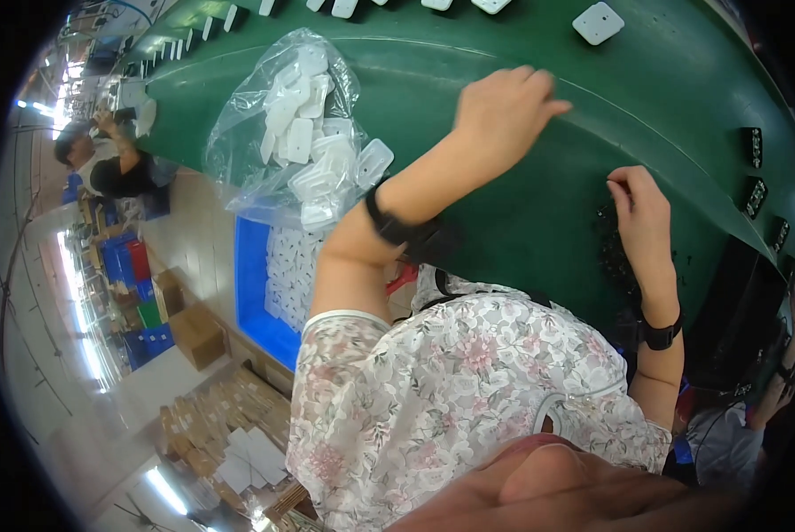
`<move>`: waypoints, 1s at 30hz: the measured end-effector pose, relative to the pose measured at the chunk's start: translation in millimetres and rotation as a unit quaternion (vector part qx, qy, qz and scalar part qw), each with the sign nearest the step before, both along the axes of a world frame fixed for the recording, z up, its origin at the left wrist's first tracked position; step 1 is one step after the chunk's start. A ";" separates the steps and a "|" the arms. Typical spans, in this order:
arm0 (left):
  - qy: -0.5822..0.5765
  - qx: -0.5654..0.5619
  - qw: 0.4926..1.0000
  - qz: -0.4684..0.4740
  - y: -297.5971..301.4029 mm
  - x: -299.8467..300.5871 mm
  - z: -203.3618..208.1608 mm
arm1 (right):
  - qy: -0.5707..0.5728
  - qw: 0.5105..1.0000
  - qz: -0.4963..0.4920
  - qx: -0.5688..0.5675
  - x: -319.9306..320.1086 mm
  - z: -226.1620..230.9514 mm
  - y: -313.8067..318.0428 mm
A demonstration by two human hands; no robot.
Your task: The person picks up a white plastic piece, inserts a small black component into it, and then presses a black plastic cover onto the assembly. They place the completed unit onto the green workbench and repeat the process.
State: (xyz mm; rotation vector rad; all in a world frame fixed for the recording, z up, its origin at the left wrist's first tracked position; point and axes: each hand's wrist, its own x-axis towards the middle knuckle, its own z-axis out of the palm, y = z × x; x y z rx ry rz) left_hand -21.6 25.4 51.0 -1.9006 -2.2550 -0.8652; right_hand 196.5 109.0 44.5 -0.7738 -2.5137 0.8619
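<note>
My left hand (508,115) reaches over the green work surface (504,213); its fingers are loosely bent, one digit stands apart, and no object shows in it. Slight blur softens its fingertips. Over on the right, my right hand (644,213) has its thumb and fingertips pinched together. Anything between them is too small to make out. Beside that hand lies a heap of small black parts (612,253). Left of my left forearm, a clear plastic bag (238,133) spills translucent white rounded covers (331,168) onto the surface.
A blue bin (252,284) with many small white pieces stands below the bag. White square units (598,23) line the far side. Black modules (752,146) sit at the right edge. A co-worker (114,164) is at far left; cardboard boxes (198,337) are on the floor.
</note>
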 end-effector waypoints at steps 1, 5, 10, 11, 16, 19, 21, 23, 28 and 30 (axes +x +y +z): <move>0.018 -0.044 0.999 0.027 -25.2 -6.0 4.6 | 0.013 0.999 -0.019 -0.039 0.0 -0.7 2.0; 0.115 -0.209 0.958 0.159 -108.0 -45.6 13.5 | 0.042 0.995 -0.037 -0.082 -7.6 13.4 5.7; 0.160 -0.301 0.918 0.203 -151.0 -63.9 -9.4 | 0.077 0.992 -0.018 -0.103 -17.8 14.1 8.1; 0.161 -0.286 0.923 0.200 -151.0 -65.3 -12.7 | 0.091 0.988 -0.008 -0.121 -18.9 13.0 7.5; 0.112 -0.221 0.955 0.161 -135.1 -69.0 -10.5 | 0.108 0.969 -0.004 -0.220 -20.5 11.4 2.9; 0.108 -0.150 0.979 0.087 -111.6 -63.0 -11.3 | 0.123 0.949 -0.015 -0.289 -23.8 12.6 0.8; 0.098 -0.099 0.988 0.062 -92.6 -52.0 -16.9 | 0.161 0.900 -0.029 -0.405 -25.0 11.0 -0.6; 0.003 -0.071 0.997 0.042 -68.6 -27.8 -11.3 | 0.206 0.858 -0.023 -0.469 -25.5 10.6 0.7; -0.417 -0.147 0.897 0.008 -22.9 27.4 2.0 | 0.241 0.834 -0.059 -0.493 -19.6 13.9 0.1; -0.438 -0.101 0.892 -0.047 -15.8 36.1 -4.3 | 0.237 0.842 -0.098 -0.475 -16.9 14.4 -1.3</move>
